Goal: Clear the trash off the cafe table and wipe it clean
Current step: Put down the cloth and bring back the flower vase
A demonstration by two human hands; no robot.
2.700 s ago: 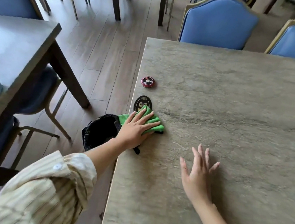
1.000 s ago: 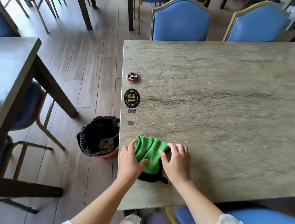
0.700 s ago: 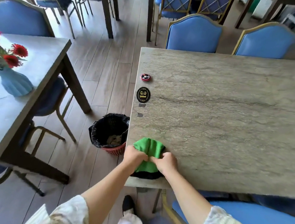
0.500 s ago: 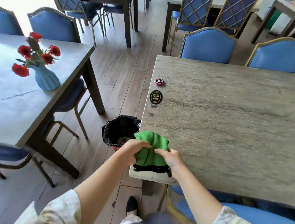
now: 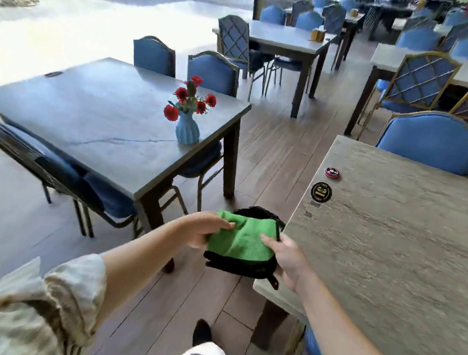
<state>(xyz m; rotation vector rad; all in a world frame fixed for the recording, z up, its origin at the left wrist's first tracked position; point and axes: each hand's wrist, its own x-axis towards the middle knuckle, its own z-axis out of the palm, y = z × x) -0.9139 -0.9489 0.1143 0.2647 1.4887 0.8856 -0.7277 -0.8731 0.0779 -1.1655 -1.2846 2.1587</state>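
A green cloth [image 5: 240, 240] with a black underside is held in the air just off the left edge of the stone cafe table [image 5: 403, 249]. My left hand [image 5: 204, 229] grips its left side and my right hand [image 5: 285, 260] grips its right side. Behind the cloth, the black-lined trash bin [image 5: 258, 211] on the floor is mostly hidden. The table top bears a red round call button [image 5: 332, 172] and a black oval number badge [image 5: 321, 192] near its left edge.
A second table [image 5: 107, 126] to the left carries a blue vase of red flowers [image 5: 187, 127]. Blue chairs [image 5: 430, 140] stand around the tables, one beyond the cafe table. Wooden floor runs between the two tables. More tables and chairs fill the back.
Both hands have lifted the cloth from the table's near left corner and carried it left, off the edge. The view has swung left and upward.
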